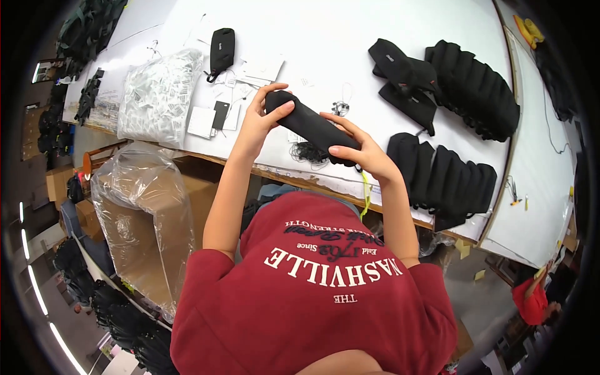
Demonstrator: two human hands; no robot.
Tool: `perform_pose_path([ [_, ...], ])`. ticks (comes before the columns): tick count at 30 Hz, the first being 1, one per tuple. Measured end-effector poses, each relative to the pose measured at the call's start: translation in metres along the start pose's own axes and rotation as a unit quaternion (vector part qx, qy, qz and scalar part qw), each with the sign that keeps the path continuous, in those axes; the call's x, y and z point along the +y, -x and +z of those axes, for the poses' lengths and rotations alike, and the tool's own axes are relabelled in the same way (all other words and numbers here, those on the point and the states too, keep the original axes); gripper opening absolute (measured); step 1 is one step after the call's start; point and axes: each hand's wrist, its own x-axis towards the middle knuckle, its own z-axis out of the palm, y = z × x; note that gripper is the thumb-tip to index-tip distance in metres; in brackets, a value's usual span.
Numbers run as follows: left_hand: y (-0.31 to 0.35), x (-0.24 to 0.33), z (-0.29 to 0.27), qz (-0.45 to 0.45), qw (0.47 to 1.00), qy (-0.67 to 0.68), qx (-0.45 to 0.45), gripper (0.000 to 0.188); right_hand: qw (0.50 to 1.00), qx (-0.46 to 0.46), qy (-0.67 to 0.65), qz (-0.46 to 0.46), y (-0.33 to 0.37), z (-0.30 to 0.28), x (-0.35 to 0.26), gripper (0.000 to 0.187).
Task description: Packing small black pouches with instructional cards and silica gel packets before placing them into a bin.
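Observation:
Both my hands hold a long black fabric pouch over the front edge of the table. My left hand grips its upper left end, thumb on the near face and fingers behind. At the lower right end, my right hand closes round it with the thumb along the near side. A yellow-green strip hangs below my right hand. Under the pouch lies a tangle of black cords. White cards and a black tag lie left of it, with another black pouch farther back.
On the right stand two rows of black pouches, with loose pouches beside them. A clear bag of small white pieces rests at the table's left edge. Below it stands a plastic-lined cardboard box. Another person is far right.

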Motion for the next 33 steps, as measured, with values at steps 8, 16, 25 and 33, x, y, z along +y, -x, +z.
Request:
perform_pose_path([
  [8, -0.016, -0.004, 0.003, -0.026, 0.999, 0.042, -0.022, 0.046, 0.997, 0.072, 0.039, 0.012, 0.011, 0.004, -0.001, 0.061],
  [16, -0.048, -0.032, 0.014, -0.16, 0.962, 0.19, -0.114, 0.068, 0.982, 0.179, -0.063, -0.024, -0.023, -0.004, 0.017, 0.063],
  [25, -0.137, -0.051, 0.036, -0.122, 0.984, 0.121, -0.039, 0.047, 0.726, 0.394, 0.557, -0.085, -0.08, -0.108, 0.004, 0.062],
  [33, -0.264, -0.068, 0.014, -0.114, 0.992, -0.029, 0.036, 0.068, 0.589, 0.393, 0.705, 0.038, -0.119, -0.186, -0.002, 0.086],
])
